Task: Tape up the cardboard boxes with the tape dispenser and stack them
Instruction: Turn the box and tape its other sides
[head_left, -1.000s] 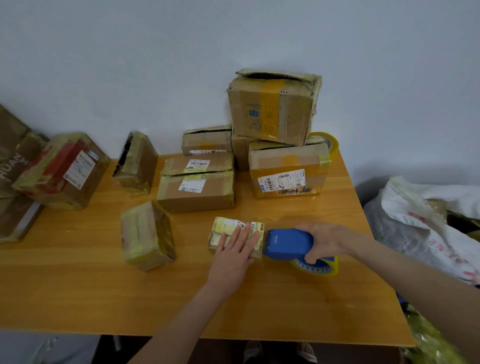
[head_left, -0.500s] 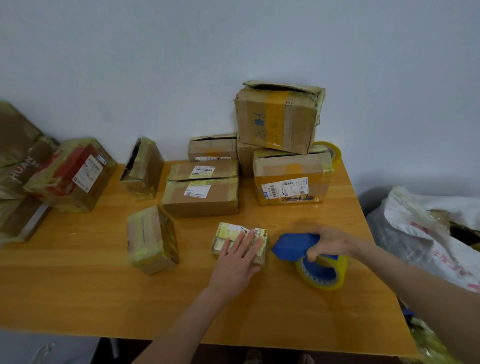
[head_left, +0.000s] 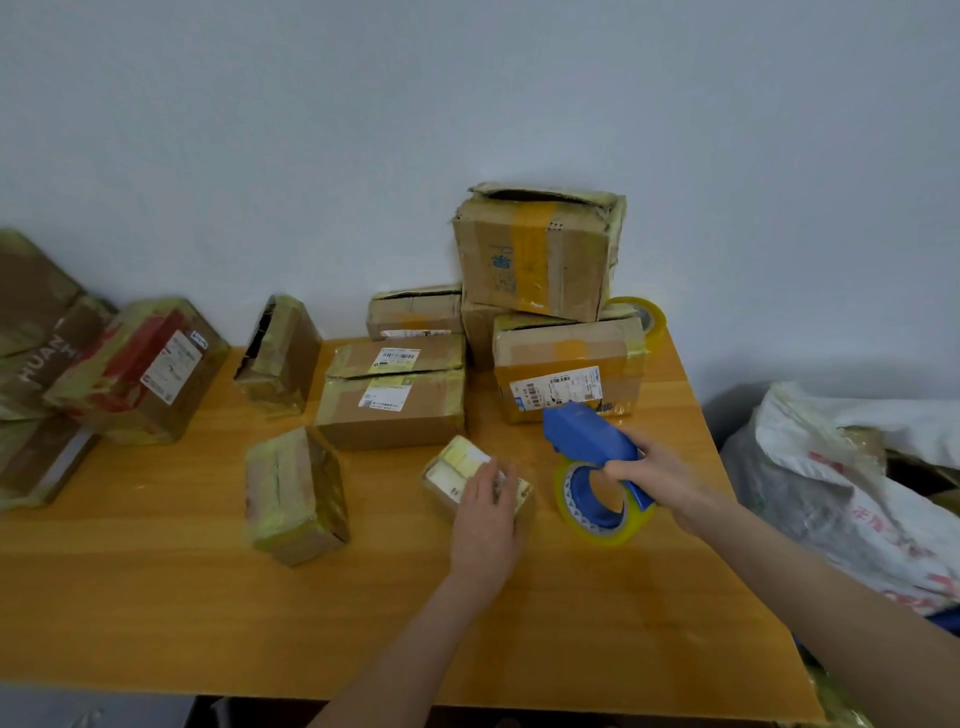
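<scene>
A small taped cardboard box (head_left: 457, 467) lies on the wooden table (head_left: 156, 597) near its middle. My left hand (head_left: 485, 525) rests flat on top of this box, covering its near half. My right hand (head_left: 660, 475) grips the blue tape dispenser (head_left: 587, 434), lifted and tilted to the right of the small box, with its yellowish tape roll (head_left: 597, 501) hanging below. A stack of taped boxes (head_left: 540, 254) stands at the back against the wall. Two flat boxes (head_left: 392, 405) sit behind the small one, and another box (head_left: 296, 493) lies to its left.
More boxes (head_left: 140, 371) lie at the table's left end, and one box (head_left: 280, 353) stands on end. A spare tape roll (head_left: 644, 314) sits behind the stack. White sacks (head_left: 841, 467) pile up past the table's right edge. The wall stands close behind.
My right hand has lifted the tape dispenser off the small box's right end and swung it up and to the right. My left hand stays on the box, which has turned slightly.
</scene>
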